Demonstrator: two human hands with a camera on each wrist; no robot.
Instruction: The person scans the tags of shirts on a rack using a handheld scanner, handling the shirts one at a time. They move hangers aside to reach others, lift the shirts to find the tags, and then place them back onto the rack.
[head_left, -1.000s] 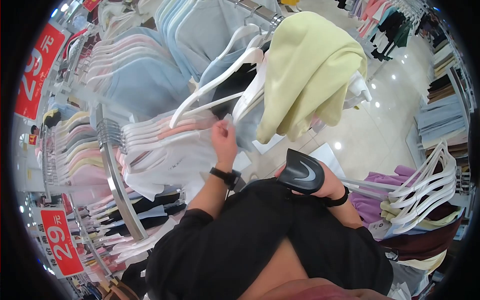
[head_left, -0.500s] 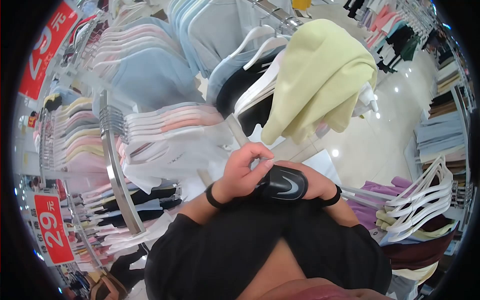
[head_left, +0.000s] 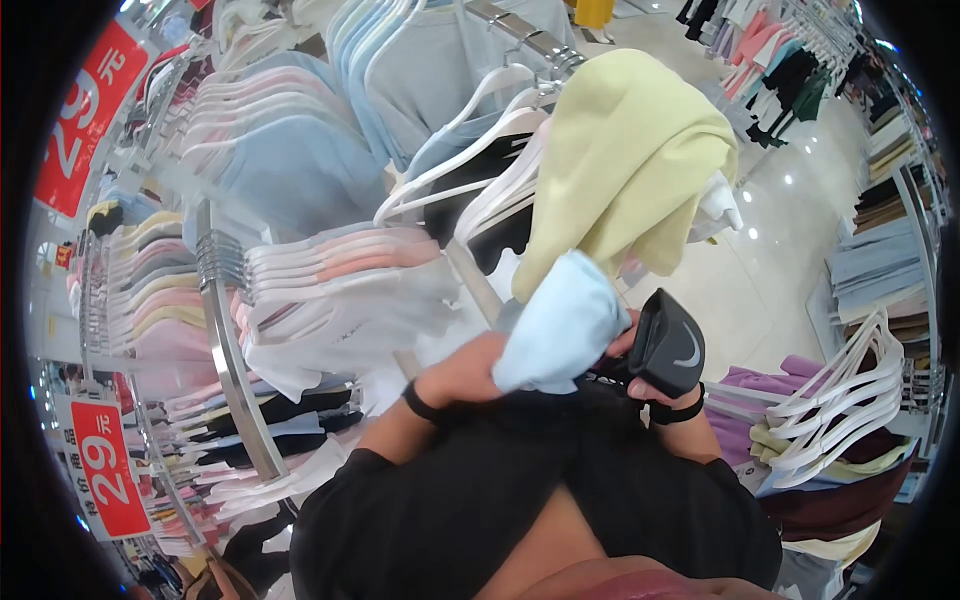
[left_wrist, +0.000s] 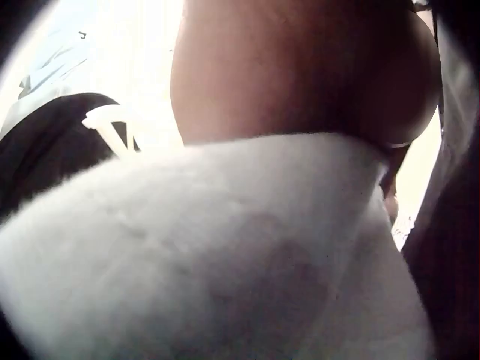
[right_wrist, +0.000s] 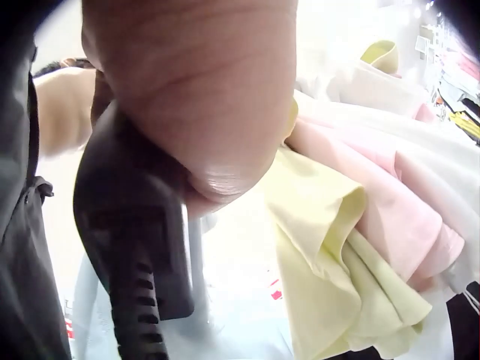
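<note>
My left hand (head_left: 462,372) holds a bunched light blue cloth (head_left: 562,325) in front of my body. In the left wrist view the cloth (left_wrist: 202,247) fills the lower part, pale and close to the camera. Just right of it, my right hand (head_left: 650,389) grips a black handheld device (head_left: 668,345) with a grey curved mark. The right wrist view shows my thumb (right_wrist: 202,90) lying along this black device (right_wrist: 127,202), and a ribbed cord end (right_wrist: 139,307) comes out below. A pale yellow garment (head_left: 640,150) drapes over the rail end beyond both hands.
White hangers (head_left: 480,150) with garments hang on a metal rail (head_left: 520,35) ahead. Left stands a rack of white and pink tops (head_left: 340,290) with a metal bar (head_left: 232,370). Purple garments (head_left: 760,395) and white hangers (head_left: 835,395) are close on the right. Red price signs (head_left: 108,465) stand left.
My left hand has drawn back from the hanging clothes to my waist and now holds the light blue cloth. The black device has turned and shifted right with my right hand.
</note>
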